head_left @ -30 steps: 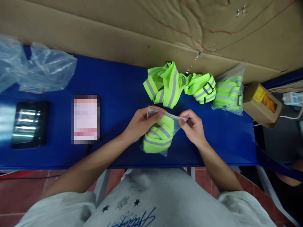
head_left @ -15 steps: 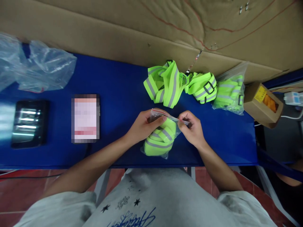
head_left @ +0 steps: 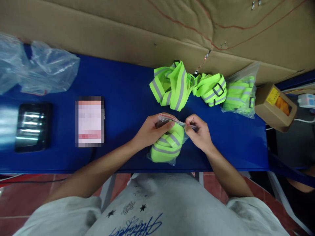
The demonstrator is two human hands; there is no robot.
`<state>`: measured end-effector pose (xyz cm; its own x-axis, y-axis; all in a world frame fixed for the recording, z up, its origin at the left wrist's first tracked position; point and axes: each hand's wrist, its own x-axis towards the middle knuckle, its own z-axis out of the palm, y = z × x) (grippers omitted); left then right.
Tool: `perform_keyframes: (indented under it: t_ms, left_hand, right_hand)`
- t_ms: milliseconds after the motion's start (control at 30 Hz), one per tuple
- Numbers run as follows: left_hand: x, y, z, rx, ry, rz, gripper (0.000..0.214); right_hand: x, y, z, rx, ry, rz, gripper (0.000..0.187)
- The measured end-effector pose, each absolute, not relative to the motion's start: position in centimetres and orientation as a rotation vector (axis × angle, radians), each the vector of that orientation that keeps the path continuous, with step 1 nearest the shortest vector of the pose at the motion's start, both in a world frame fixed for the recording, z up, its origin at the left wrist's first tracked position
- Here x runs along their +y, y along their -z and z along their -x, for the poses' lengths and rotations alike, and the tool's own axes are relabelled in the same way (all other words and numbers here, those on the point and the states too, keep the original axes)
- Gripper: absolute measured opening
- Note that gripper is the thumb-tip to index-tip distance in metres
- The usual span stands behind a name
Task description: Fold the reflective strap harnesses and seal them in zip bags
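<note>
A clear zip bag (head_left: 173, 160) lies near the table's front edge, with a folded neon-yellow reflective strap (head_left: 166, 150) inside it. My left hand (head_left: 150, 131) grips the bag's upper left, thumb on the front just under the red-lined zip. At the zip's right end my right hand (head_left: 199, 130) pinches the bag between thumb and fingers. Beyond my hands sit a loose bundle of reflective straps (head_left: 182, 85) and a coiled reflective strap (head_left: 211, 88) with a black buckle. To their right is another bagged reflective strap (head_left: 238, 95).
At the right stands a brown cardboard box (head_left: 273, 108) with an orange item showing in its window. A phone with a blurred screen (head_left: 90, 121), a black device (head_left: 33, 127) and crumpled plastic bags (head_left: 46, 68) are on the blue table (head_left: 118, 88) at left. Cardboard (head_left: 110, 36) lines the back.
Both hands keep their hold on the zip bag, with hardly any movement. The view has shifted very slightly.
</note>
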<state>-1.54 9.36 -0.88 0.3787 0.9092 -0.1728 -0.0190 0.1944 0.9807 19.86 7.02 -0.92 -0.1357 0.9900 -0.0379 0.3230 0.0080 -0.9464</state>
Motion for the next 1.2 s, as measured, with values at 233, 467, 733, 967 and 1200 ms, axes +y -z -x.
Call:
perform_keyframes:
  t_ms: [233, 467, 733, 967, 1200]
  left_hand:
    - [9.43, 0.78, 1.64, 0.97, -0.798, -1.197, 0.025]
    - [9.36, 0.88, 1.45, 0.956, -0.782, -1.211, 0.027]
    - [9.4, 1.0, 1.44, 0.926, -0.783, -1.216, 0.025]
    - [9.37, 1.05, 1.42, 0.917, -0.782, -1.245, 0.026]
    - [9.3, 1.04, 1.35, 0.913, -0.763, -1.256, 0.027]
  right_hand:
    - [6.96, 0.81, -19.98, -1.574, -1.181, 1.39, 0.009]
    - [6.98, 0.8, -19.9, -1.575, -1.215, 1.375, 0.009]
    - [7.03, 0.8, -19.81, -1.565, -1.262, 1.354, 0.009]
    - [7.01, 0.66, -19.72, -1.584, -1.239, 1.368, 0.009]
    - [7.01, 0.63, -19.68, -1.62, -1.232, 1.345, 0.007]
